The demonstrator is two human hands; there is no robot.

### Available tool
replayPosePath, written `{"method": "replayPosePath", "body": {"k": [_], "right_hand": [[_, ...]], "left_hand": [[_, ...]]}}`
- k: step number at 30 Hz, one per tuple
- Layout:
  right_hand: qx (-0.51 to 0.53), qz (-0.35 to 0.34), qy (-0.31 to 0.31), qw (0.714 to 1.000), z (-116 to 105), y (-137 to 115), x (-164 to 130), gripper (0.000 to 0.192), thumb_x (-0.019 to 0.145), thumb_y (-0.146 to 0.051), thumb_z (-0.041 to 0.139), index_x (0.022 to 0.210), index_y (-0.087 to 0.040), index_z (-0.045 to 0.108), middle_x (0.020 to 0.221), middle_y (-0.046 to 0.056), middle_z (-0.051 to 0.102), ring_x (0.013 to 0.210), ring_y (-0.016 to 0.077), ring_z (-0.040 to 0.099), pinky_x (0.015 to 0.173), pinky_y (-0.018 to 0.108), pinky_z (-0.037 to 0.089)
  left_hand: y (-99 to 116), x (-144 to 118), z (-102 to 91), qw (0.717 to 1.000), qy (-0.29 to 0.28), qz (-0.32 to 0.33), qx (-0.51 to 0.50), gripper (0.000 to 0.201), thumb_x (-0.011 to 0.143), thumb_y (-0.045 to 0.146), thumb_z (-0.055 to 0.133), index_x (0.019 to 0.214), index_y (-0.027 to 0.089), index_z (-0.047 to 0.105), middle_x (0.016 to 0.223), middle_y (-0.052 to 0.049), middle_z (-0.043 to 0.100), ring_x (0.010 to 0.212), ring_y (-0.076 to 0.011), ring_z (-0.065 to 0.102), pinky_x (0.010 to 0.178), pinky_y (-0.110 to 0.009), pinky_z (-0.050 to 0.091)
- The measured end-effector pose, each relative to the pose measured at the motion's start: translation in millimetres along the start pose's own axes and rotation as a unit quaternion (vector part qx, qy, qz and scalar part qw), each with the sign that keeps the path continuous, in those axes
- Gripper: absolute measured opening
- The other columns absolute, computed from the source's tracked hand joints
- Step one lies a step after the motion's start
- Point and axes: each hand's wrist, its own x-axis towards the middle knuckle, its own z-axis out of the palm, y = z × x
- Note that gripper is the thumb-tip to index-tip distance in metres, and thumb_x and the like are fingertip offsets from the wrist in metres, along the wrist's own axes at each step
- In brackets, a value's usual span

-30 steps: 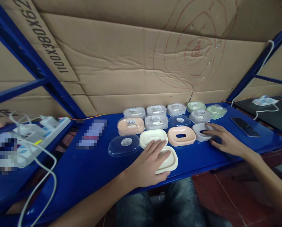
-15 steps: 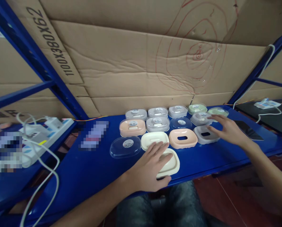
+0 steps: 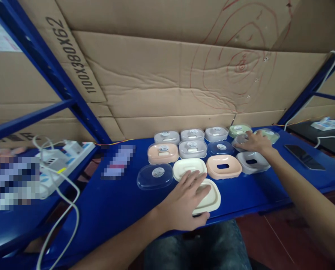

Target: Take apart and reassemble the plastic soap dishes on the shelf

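Presently the left hand point(image 3: 184, 204) lies flat, fingers released, on a cream oval plastic soap dish point(image 3: 208, 197) at six o'clock on the blue metal table point(image 3: 108, 202). At two o'clock, the right hand point(image 3: 254, 142) rests, fingers spread, on a clear-lidded grey soap box point(image 3: 239, 140).

Pixelated patches point(image 3: 12, 182) on the left shelf; grey lidded soap box point(image 3: 241, 140) half under right hand point(image 3: 254, 143).

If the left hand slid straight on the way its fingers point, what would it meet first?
Probably the open cream soap dish just beyond the fingertips of the left hand, which lies flat on the nearer cream tray. Behind that stands the lidded grey box. Depth is hard to judge.
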Motion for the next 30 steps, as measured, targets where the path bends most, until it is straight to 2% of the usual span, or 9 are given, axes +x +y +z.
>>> {"method": "replayPosePath", "body": {"k": [2,6,10,15,19,24,27,30], "right_hand": [[0.006,0.002,-0.001,1.000,1,1,1,0.115,0.068,-0.088,0.084,0.148,-0.009,0.059,0.161,0.044,0.041,0.142,0.0660,0.050,0.109,0.076,0.041],[0.014,0.020,0.003,1.000,2,1,2,0.124,0.064,-0.090,0.085,0.149,-0.006,0.055,0.162,0.047,0.039,0.149,0.0683,0.042,0.116,0.077,0.035],[0.039,0.051,-0.022,0.998,3,-1,0,0.134,0.059,-0.091,0.086,0.157,-0.007,0.046,0.166,0.046,0.035,0.152,0.0655,0.042,0.118,0.076,0.035],[0.054,0.048,-0.023,0.997,1,-2,-6,0.136,0.068,-0.098,0.075,0.160,-0.002,0.045,0.162,0.048,0.036,0.150,0.0634,0.047,0.119,0.071,0.038],[0.072,0.049,0.031,0.996,-3,2,-11,0.130,0.076,-0.097,0.068,0.162,-0.003,0.045,0.155,0.046,0.045,0.147,0.0595,0.052,0.115,0.065,0.043],[0.102,0.000,0.107,0.989,-11,-9,-26,0.117,0.081,-0.088,0.074,0.161,-0.006,0.049,0.146,0.038,0.057,0.145,0.0485,0.054,0.112,0.052,0.045],[0.120,-0.049,0.141,0.981,-19,-31,-46,0.112,0.084,-0.082,0.075,0.164,-0.009,0.048,0.146,0.032,0.060,0.146,0.0430,0.053,0.115,0.047,0.043],[0.157,-0.131,0.130,0.970,-29,-59,-77,0.108,0.085,-0.079,0.075,0.166,-0.014,0.047,0.148,0.026,0.063,0.146,0.0429,0.053,0.119,0.050,0.044]], "left_hand": [[0,1,-0.9,1.000,-0.003,0.001,-0.004,0.069,0.096,0.051,0.071,0.156,0.019,0.058,0.182,-0.019,0.035,0.169,-0.0451,0.031,0.139,-0.068,0.022],[-1,1,-2.1,1.000,-0.005,0.003,-0.012,0.072,0.095,0.053,0.071,0.158,0.020,0.057,0.181,-0.019,0.035,0.169,-0.0441,0.032,0.140,-0.066,0.022],[-1,1,-2.8,1.000,-0.004,0.004,-0.008,0.075,0.094,0.054,0.072,0.158,0.019,0.057,0.181,-0.021,0.035,0.168,-0.0456,0.032,0.139,-0.067,0.022],[-1,1,-2.9,1.000,-0.003,0.004,-0.004,0.074,0.094,0.055,0.071,0.157,0.019,0.057,0.180,-0.021,0.037,0.167,-0.0451,0.034,0.138,-0.067,0.023],[-2,1,-2.4,1.000,0.004,0.007,-0.014,0.080,0.095,0.064,0.070,0.160,0.019,0.055,0.181,-0.021,0.035,0.168,-0.0455,0.033,0.138,-0.066,0.023],[-4,4,-10.1,0.998,0.035,0.004,-0.045,0.084,0.095,0.064,0.072,0.162,0.017,0.053,0.179,-0.023,0.039,0.167,-0.0472,0.034,0.135,-0.068,0.032],[-6,6,-17.6,0.994,0.078,-0.009,-0.080,0.076,0.100,0.057,0.070,0.163,0.020,0.050,0.173,-0.022,0.047,0.164,-0.0427,0.042,0.132,-0.064,0.041],[-9,8,-20.4,0.981,0.151,-0.060,-0.110,0.073,0.102,0.046,0.071,0.167,0.026,0.041,0.169,-0.018,0.051,0.159,-0.0375,0.050,0.130,-0.059,0.046]]}}
